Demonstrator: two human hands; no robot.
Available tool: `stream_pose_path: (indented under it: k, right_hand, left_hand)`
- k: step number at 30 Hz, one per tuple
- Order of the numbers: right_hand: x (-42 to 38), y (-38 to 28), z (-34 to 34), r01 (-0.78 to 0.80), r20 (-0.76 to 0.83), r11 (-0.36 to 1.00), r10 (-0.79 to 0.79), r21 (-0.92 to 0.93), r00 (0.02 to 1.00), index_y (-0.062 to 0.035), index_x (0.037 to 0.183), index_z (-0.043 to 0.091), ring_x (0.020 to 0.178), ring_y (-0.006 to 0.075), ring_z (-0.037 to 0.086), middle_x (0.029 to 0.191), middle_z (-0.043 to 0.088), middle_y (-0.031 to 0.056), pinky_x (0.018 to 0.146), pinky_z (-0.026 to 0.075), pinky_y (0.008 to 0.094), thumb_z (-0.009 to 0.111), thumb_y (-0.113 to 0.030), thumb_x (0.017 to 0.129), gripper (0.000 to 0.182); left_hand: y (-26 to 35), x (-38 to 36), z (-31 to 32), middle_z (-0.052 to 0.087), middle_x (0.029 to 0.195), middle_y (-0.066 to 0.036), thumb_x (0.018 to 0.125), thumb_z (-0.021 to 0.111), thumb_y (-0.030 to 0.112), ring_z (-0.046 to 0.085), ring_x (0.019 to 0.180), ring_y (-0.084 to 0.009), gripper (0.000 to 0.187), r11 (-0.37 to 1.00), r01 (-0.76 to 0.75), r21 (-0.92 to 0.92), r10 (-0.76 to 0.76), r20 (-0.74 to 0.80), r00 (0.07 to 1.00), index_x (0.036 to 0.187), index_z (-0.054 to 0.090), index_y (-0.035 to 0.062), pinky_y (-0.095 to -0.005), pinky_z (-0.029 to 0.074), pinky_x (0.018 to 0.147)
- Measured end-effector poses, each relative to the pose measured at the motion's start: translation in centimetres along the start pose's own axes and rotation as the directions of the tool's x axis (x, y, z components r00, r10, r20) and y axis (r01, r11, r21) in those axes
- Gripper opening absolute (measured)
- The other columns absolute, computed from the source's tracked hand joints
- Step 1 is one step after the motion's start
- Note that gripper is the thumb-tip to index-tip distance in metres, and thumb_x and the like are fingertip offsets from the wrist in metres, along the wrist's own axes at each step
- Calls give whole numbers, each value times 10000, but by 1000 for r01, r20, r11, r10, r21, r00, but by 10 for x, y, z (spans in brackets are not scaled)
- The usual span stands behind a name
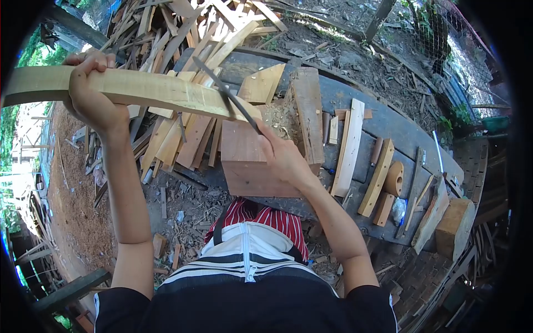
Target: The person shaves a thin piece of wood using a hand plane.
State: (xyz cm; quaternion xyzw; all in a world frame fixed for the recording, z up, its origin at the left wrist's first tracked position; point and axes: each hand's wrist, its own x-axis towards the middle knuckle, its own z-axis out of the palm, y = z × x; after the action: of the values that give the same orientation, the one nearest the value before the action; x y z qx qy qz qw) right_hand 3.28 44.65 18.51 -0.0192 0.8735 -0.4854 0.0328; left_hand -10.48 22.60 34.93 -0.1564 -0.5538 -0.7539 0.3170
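My left hand [95,91] is wrapped round a long, pale, curved piece of wood [152,87], held up at the left and reaching across to the middle. In my right hand [284,157] is a long dark knife [223,87], its handle hidden by my fingers. The blade slants up and left across the wood's right end, where the surface looks freshly cut; whether it touches cannot be made out. Below that end stands a big reddish wooden block [262,176] with light shavings [282,119] on top.
A dark bench [355,211] bears a pale board [348,147], a holed wooden bar [377,177] and a rounded wooden tool [394,177]. Scrap wood [166,39] is heaped at the far side. Sawdust [80,194] covers ground at the left. A thick beam [307,111] lies beside the block.
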Motion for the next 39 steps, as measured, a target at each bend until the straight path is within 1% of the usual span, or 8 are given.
stream_pose_path:
  k: [14, 16, 23, 27, 31, 34, 37, 39]
  right_hand:
    - [-5, -53, -44, 188, -117, 966, -168, 178, 979, -227, 1475, 318, 897, 498, 617, 966, 636, 328, 784, 472, 555, 386, -260, 998, 483]
    - [-5, 30, 2, -69, -26, 993, 67, -100, 997, -206, 1463, 376, 530, 225, 570, 598, 503, 182, 590, 485, 402, 383, -257, 1020, 446]
    - [-21, 27, -25, -376, 184, 881, 334, 287, 924, -213, 1496, 334, 446, 106, 467, 549, 430, 2, 449, 440, 283, 396, -262, 1021, 482]
    - [-10, -61, -76, 3, 13, 934, -8, 358, 1000, -195, 1477, 340, 775, 414, 668, 868, 663, 258, 733, 502, 465, 361, -277, 1013, 472]
    - [-7, -44, -55, 112, -103, 944, -83, 311, 991, -191, 1463, 361, 906, 466, 638, 949, 651, 290, 828, 470, 513, 372, -268, 1007, 463]
    - [-1, 29, -8, -211, 76, 939, 198, 271, 977, -181, 1455, 370, 872, 484, 624, 910, 643, 297, 810, 446, 544, 384, -262, 1003, 459]
    - [-3, 22, -7, 132, -178, 991, -126, 23, 976, -190, 1484, 338, 597, 280, 633, 726, 635, 184, 597, 469, 402, 386, -308, 1023, 478]
    - [5, -27, -53, -119, 76, 982, 108, 149, 991, -167, 1462, 357, 751, 472, 614, 747, 622, 266, 765, 451, 524, 388, -259, 1004, 468]
  left_hand:
    - [-12, 5, 21, 481, 717, -56, 785, 568, 7, 532, 680, -159, 125, 990, -129, 48, 123, 109, 986, 901, 521, 13, -366, 507, 676]
    - [-9, -4, 32, 480, 716, -56, 787, 552, -3, 523, 676, -155, 145, 992, -104, 77, 108, -52, 993, 925, 510, 14, -362, 506, 692]
    - [-6, 2, 31, 431, 766, -39, 781, 515, -15, 444, 726, -154, 181, 998, -54, -19, 56, 97, 994, 926, 446, 70, -347, 390, 742]
    - [-6, 2, 47, 401, 753, -34, 764, 507, -5, 436, 737, -150, 177, 999, -45, -25, 48, 145, 988, 902, 435, 80, -352, 381, 751]
    - [-7, 0, 57, 397, 756, -34, 761, 504, -6, 431, 733, -150, 175, 998, -55, -23, 58, 141, 988, 894, 432, 82, -354, 383, 752]
    - [-8, -1, 58, 403, 757, -35, 759, 515, -12, 429, 723, -150, 185, 998, -52, -34, 55, 104, 993, 901, 437, 77, -353, 385, 747]
    - [-10, 3, 56, 420, 763, -41, 763, 527, -25, 429, 707, -158, 193, 999, -26, -43, 31, 129, 991, 916, 448, 62, -350, 385, 738]
    - [-9, 3, 66, 422, 766, -43, 765, 523, -29, 428, 708, -160, 193, 997, -52, -56, 59, 121, 991, 924, 453, 57, -352, 386, 736]
